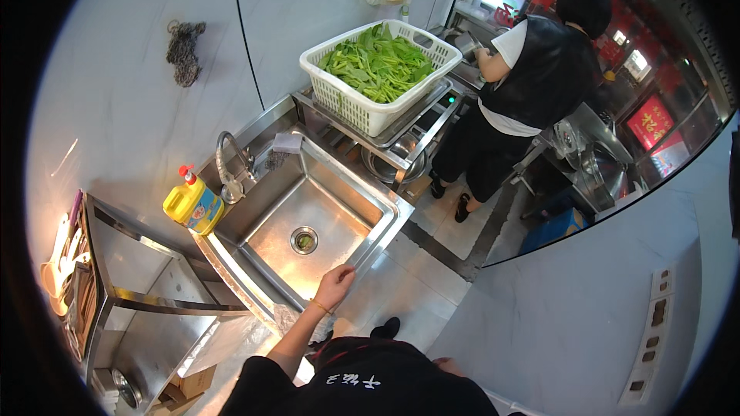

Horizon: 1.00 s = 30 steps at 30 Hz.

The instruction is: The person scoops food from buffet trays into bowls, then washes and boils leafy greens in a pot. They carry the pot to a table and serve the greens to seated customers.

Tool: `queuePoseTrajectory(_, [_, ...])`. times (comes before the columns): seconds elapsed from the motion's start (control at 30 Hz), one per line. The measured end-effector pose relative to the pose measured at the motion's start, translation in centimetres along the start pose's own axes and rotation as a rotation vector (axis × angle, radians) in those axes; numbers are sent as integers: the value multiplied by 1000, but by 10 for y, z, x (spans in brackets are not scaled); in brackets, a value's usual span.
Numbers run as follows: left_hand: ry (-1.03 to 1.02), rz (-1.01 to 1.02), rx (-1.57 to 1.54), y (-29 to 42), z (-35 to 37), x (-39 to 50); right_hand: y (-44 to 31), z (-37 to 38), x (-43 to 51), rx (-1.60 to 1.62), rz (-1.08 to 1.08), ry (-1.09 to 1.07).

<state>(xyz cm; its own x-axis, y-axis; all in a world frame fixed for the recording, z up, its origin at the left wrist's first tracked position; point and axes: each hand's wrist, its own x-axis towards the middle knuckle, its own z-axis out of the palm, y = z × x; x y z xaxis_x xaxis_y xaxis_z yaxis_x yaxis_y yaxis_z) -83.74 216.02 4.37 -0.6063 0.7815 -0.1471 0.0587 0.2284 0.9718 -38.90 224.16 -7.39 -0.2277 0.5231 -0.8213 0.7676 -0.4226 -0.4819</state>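
My left hand [336,288] is over the front rim of a stainless steel sink [312,202], fingers loosely curled; whether it holds anything small does not show. Of my right hand [450,366] only a small part shows at the right side of my dark clothing, its fingers hidden. In the sink basin are a drain strainer [304,240] with green bits in it and no standing water. A gooseneck faucet [226,153] rises at the back edge, with a yellow pump bottle [194,203] to its left and a grey sponge [287,143] to its right.
Leafy greens [381,63] fill a white plastic basket [373,110] on a metal rack beyond the sink. A person [532,75] stands at a counter past it. Metal shelving [167,300] with utensils is at left, a wall with sockets [650,335] at right. A steel-wool-like scourer [185,53] hangs on the wall.
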Motion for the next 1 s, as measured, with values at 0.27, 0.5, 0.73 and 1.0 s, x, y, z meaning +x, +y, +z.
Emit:
queuePoseTrajectory(0.27, [0, 7, 63, 86, 53, 43, -68, -127, 89, -8, 40, 2])
queuePoseTrajectory(0.5, [200, 252, 22, 150, 9, 141, -121, -128, 142, 74, -6, -69])
queuePoseTrajectory(0.73, [280, 415, 90, 233, -23, 286, -127, -139, 177, -111, -250, -1])
queuePoseTrajectory(1.0, [410, 433, 723, 227, -52, 407, -224, -173, 151, -252, -33, 124])
